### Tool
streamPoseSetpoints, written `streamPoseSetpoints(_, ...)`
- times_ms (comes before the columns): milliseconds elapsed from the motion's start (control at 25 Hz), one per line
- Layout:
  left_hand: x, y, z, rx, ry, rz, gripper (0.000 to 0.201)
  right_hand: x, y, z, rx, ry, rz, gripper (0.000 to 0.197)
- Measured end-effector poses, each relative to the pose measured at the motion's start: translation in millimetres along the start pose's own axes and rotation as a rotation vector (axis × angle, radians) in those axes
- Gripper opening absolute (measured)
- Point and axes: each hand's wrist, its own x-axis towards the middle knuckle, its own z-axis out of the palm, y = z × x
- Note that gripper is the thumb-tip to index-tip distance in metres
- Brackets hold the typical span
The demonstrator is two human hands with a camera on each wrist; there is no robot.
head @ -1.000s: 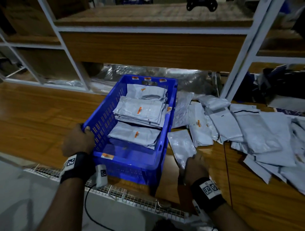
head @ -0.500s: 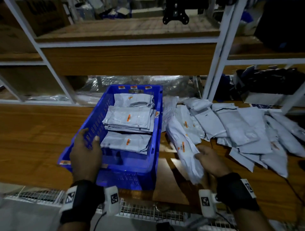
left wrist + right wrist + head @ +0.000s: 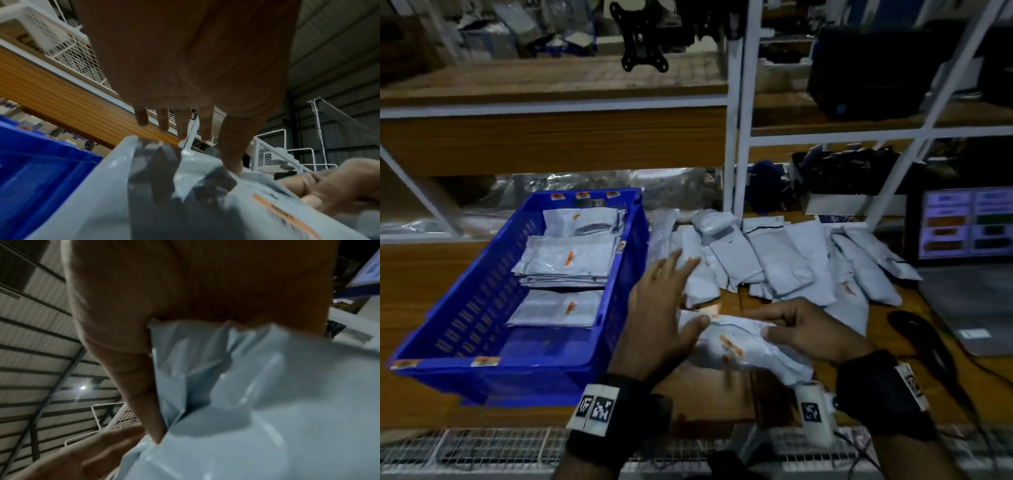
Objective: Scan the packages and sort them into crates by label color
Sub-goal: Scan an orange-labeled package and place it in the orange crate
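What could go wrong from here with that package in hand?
1. The right hand pinches only one end of the package, while the left hand just touches it with straight fingers; the slick bag could slip.
2. Its orange label sits on crumpled film, so a scan might misread.
3. The crate overhangs the table edge; a nudge may tip it.

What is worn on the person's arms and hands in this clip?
Both hands, left hand and right hand, are bare. Each wrist carries a black band with white tags printed with black square codes, plus a small white cylindrical unit. No sleeves show.
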Motion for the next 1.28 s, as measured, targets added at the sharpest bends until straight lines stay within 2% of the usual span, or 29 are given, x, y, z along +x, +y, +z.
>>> streamPoseSetpoints(120, 7.3, 21.5, 36.2, 0.161, -0.208, 0.019, 0.054, -27.3, -2.6, -37.3, 0.032, 0.018, -0.014, 0.035)
streamPoseSetpoints(240, 11.4, 47.4, 64.5, -0.015, -0.283, -0.011, 0.028, -51.3, 8.2, -68.3, -0.022, 0.051, 0.042, 0.024)
streamPoseSetpoints(320, 11.3, 65.7, 81.7, -0.097, -0.253, -0.040, 0.015, -59.6, 27.9, -87.4, 0.005, 0.214, 0.067, 0.016)
streamPoseSetpoints(360, 10.5, 73.8, 91.5, -0.111, -0.226, -0.067, 0.013, -63.2, 44.7, -99.6, -0.026, 0.353, 0.104, 0.021)
streamPoseSetpoints(440, 10.4, 84.6, 110.9, -0.135, -0.181, -0.145, 0.025, -70.8, 84.5, -122.6, -0.206, 0.620, 0.229, 0.031)
streamPoseSetpoints(480, 11.1, 87.4, 121.0, -0.153, -0.158, -0.180, 0.026, -75.8, 107.7, -132.6, -0.303, 0.699, 0.314, 0.030)
streamPoseSetpoints(560, 14.3, 97.9, 140.0, -0.189, -0.118, -0.194, 0.023, -88.0, 156.7, -150.8, -0.450, 0.770, 0.519, 0.032)
streamPoseSetpoints(640, 16.5, 110.8, 157.4, -0.195, -0.091, -0.201, 0.009, -97.6, 196.4, -160.0, -0.509, 0.758, 0.721, 0.046)
streamPoseSetpoints(760, 19.4, 125.1, 181.6, -0.234, -0.079, -0.216, 0.007, -101.6, 235.2, -166.8, -0.503, 0.712, 0.830, 0.056)
streamPoseSetpoints(920, 26.4, 139.1, 205.4, -0.283, -0.019, -0.258, 0.020, -101.0, 257.6, -182.6, -0.242, 0.705, 0.704, 0.040)
streamPoseSetpoints(1120, 31.5, 152.4, 222.2, -0.330, 0.089, -0.310, 0.013, -120.4, 233.2, -201.4, -0.118, 0.689, 0.597, 0.021)
streamPoseSetpoints(1200, 31.5, 157.3, 226.4, -0.334, 0.141, -0.334, 0.016, -127.5, 209.6, -202.7, -0.037, 0.662, 0.517, 0.022)
streamPoseSetpoints(1280, 32.9, 162.3, 230.6, -0.316, 0.184, -0.334, 0.027, -132.1, 182.0, -199.4, 0.089, 0.585, 0.425, 0.035)
